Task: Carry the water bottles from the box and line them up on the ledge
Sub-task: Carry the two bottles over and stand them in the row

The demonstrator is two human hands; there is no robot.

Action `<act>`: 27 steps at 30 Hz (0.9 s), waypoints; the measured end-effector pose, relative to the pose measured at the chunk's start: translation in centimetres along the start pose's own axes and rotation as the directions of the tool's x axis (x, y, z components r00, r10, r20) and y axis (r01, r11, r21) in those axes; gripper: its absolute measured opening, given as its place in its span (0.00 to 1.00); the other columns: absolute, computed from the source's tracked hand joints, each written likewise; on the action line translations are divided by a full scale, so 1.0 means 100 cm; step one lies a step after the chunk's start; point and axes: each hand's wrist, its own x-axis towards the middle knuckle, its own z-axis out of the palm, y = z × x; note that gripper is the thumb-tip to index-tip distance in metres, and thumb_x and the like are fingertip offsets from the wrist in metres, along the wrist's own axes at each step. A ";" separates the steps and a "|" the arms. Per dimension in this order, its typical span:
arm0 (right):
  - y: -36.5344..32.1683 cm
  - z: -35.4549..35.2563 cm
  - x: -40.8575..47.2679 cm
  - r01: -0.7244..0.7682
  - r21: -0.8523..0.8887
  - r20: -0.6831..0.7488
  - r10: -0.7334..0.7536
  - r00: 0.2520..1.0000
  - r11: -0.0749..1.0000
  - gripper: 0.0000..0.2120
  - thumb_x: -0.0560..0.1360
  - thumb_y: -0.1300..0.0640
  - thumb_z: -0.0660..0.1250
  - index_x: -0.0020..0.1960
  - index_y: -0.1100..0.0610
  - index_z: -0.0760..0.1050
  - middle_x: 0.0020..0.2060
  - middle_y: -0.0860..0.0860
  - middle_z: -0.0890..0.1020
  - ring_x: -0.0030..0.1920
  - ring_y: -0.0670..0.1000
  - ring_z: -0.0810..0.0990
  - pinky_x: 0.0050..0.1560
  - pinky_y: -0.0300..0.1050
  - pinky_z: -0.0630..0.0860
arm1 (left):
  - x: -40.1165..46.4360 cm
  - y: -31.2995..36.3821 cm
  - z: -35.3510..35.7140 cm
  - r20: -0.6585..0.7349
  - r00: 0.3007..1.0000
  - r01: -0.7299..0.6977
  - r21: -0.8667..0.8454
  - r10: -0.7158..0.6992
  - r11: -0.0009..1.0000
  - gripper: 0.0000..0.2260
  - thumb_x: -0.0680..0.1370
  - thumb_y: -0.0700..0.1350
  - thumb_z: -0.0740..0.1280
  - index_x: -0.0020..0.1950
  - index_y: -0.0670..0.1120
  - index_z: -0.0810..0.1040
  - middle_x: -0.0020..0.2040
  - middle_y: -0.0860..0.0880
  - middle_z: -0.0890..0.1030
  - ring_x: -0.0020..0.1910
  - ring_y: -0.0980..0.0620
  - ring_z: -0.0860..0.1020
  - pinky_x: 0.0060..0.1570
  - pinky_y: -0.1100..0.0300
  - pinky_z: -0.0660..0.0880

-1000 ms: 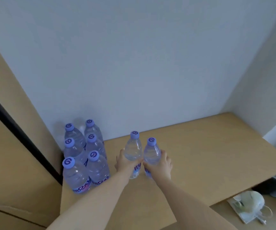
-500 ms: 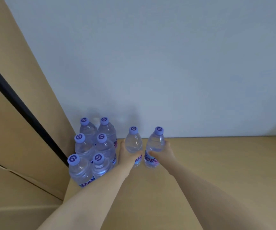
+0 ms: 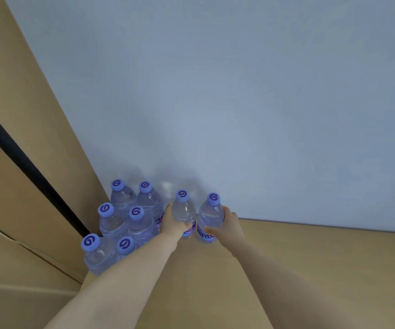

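Note:
Several clear water bottles with purple caps (image 3: 120, 224) stand in two rows on the wooden ledge (image 3: 310, 269), packed against the left wooden panel. My left hand (image 3: 173, 225) is wrapped around another upright bottle (image 3: 183, 211) just right of that group. My right hand (image 3: 231, 225) grips a second bottle (image 3: 211, 217) beside it. Both held bottles stand close to the back wall, their bases at the ledge surface. The box is out of view.
A pale blue-grey wall (image 3: 239, 103) rises straight behind the ledge. A tall wooden panel with a black gap (image 3: 25, 162) closes off the left side. Bare ledge surface stretches to the right of the held bottles.
Both hands have pushed their bottles farther back toward the wall and closer to the standing group. The view has swung left, so the ledge's right end and the floor are out of sight.

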 end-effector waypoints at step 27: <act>-0.018 0.011 0.038 -0.053 0.035 0.034 0.052 0.998 0.998 0.31 0.74 0.61 0.71 0.71 0.63 0.59 0.65 0.58 0.66 0.63 0.58 0.72 0.62 0.51 0.73 | 0.005 -0.004 0.004 -0.166 0.985 0.021 -0.113 -0.039 0.993 0.17 0.71 0.36 0.72 0.57 0.38 0.73 0.49 0.41 0.79 0.50 0.43 0.77 0.47 0.55 0.71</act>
